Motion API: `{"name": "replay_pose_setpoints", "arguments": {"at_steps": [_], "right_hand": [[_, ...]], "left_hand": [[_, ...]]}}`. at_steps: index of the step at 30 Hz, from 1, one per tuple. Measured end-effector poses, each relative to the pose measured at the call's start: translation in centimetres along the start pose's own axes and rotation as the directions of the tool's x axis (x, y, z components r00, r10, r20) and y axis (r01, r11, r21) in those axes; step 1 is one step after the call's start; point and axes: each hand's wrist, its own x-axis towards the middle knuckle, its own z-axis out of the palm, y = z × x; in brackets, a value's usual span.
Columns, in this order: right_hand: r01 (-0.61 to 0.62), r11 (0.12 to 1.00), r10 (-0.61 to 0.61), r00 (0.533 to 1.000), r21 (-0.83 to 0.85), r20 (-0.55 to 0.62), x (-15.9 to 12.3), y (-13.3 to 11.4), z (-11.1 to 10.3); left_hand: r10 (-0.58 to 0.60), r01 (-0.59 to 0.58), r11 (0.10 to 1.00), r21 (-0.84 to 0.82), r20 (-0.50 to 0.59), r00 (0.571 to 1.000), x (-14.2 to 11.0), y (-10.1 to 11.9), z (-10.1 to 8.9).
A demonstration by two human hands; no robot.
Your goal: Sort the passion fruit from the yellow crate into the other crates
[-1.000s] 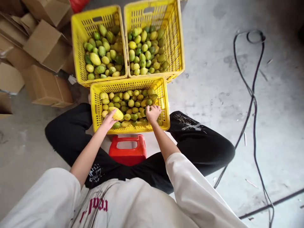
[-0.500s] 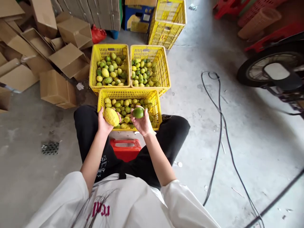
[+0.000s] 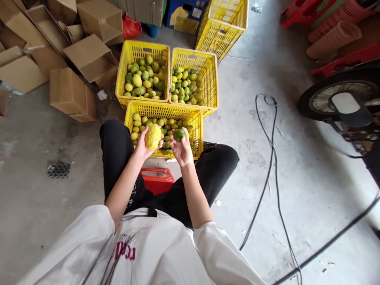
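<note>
My left hand is closed around a large, bumpy yellow lemon. In my right hand a smaller, dark green lemon rests between thumb and fingers. Both hands are held up over the front edge of the nearest yellow crate, between my knees. That crate holds many yellow and green lemons, partly hidden by my hands. Behind it stand a back left crate and a back right crate, each with green and yellow lemons inside.
A red plastic stool is between my legs. Cardboard boxes pile up at the left. Stacked yellow crates stand behind. A black cable lies on the floor at the right, near a motorcycle wheel.
The view has shifted and turned slightly. The yellow lemon in my left hand has turned more upright. Both hands still hold their lemons, and the left has moved nearer the right.
</note>
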Motion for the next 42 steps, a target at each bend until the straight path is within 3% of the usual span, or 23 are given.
{"name": "replay_pose_setpoints", "arguments": {"at_steps": [9,17,25,29,35,39,42], "right_hand": [[-0.134,0.969,0.131,0.991,0.21,0.026,0.4,1.7,0.8],[-0.147,0.947,0.151,0.989,0.287,0.007,0.7,2.5,0.9],[0.053,0.991,-0.057,0.998,0.123,0.031,0.3,2.3,0.6],[0.087,0.992,-0.085,0.996,0.092,-0.016,0.3,2.4,0.8],[0.023,0.966,0.005,0.994,0.256,-0.107,0.6,2.0,0.5],[-0.064,0.905,0.106,0.991,0.42,-0.076,0.7,1.1,0.5],[-0.09,0.887,0.134,0.989,0.453,-0.067,0.7,1.0,0.9]], "left_hand": [[0.057,-0.057,0.997,-0.058,0.005,0.998,-0.5,-0.1,0.2],[-0.102,0.106,0.88,-0.462,0.034,0.994,-0.4,-0.1,1.5],[-0.065,0.054,0.943,-0.327,-0.022,0.998,1.0,-1.4,0.8],[-0.035,0.029,0.951,-0.309,-0.014,0.999,1.0,-1.7,0.6],[-0.039,0.059,0.897,-0.438,0.055,0.998,0.1,-1.7,1.1],[-0.049,0.046,0.893,-0.448,0.004,0.999,0.3,-1.9,1.1],[-0.051,0.044,0.909,-0.415,-0.005,0.999,0.4,-1.9,0.9]]}}
